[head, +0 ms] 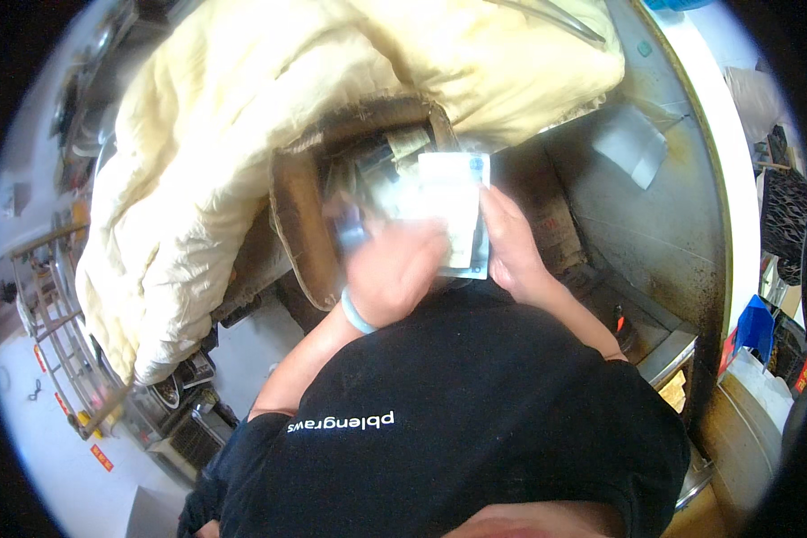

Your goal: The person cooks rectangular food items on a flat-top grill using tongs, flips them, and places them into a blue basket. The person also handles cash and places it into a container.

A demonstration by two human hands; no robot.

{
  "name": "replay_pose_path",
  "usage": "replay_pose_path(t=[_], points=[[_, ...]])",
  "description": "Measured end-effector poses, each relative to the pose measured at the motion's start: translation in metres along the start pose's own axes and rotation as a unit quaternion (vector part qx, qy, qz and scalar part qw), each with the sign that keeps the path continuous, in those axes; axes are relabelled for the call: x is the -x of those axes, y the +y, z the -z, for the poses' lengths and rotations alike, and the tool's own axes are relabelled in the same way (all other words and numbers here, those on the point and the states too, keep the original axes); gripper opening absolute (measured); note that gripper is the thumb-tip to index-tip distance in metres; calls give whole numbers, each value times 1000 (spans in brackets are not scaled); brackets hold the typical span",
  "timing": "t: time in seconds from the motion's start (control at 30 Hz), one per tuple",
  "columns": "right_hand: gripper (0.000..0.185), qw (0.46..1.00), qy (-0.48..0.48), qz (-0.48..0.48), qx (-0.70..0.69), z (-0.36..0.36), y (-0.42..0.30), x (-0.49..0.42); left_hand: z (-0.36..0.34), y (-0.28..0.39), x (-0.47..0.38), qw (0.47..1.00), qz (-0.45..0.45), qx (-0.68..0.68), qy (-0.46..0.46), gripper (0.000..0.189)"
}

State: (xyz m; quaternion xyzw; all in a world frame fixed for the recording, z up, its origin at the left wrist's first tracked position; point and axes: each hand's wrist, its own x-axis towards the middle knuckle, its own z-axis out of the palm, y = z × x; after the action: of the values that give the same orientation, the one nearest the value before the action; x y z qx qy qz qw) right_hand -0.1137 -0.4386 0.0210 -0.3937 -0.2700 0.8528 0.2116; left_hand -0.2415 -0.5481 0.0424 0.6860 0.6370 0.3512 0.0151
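My right hand point(513, 237) grips a small stack of banknotes point(458, 195) by its right edge. The uppermost one is pale, and a bluish one shows beneath it. My left hand point(397, 265), with a light blue band at the wrist, is blurred over the stack's lower left side. Its fingers are too smeared to tell whether they hold a note. Just beyond and left of my hands is an open, worn cardboard box point(302, 225). More loose notes point(407, 144) lie inside it, partly hidden by the stack and my left hand.
A thick cream quilt point(195, 155) is heaped around the box's far and left sides. A metal rod point(565, 23) rests on it. A stained metal surface point(645, 215) with a raised edge lies at right. A metal rack point(54, 309) stands far left.
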Motion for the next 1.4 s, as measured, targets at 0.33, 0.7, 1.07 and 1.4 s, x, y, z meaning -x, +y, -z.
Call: replay_pose_path(t=[0.33,0.7,1.07,1.4], points=[[26,996,-30,59,64,6,1,0,17,-5,-13,999,27,8,29,38],[28,996,-52,51,49,-8,10,1,-19,-9,-4,877,379,283,77,20],[26,983,0,151,108,7,5,-4,-16,8,-8,802,417,427,-5,61],[27,977,49,203,38,33,-23,-14,-51,-140,-30,924,-112,-229,-285,48]])
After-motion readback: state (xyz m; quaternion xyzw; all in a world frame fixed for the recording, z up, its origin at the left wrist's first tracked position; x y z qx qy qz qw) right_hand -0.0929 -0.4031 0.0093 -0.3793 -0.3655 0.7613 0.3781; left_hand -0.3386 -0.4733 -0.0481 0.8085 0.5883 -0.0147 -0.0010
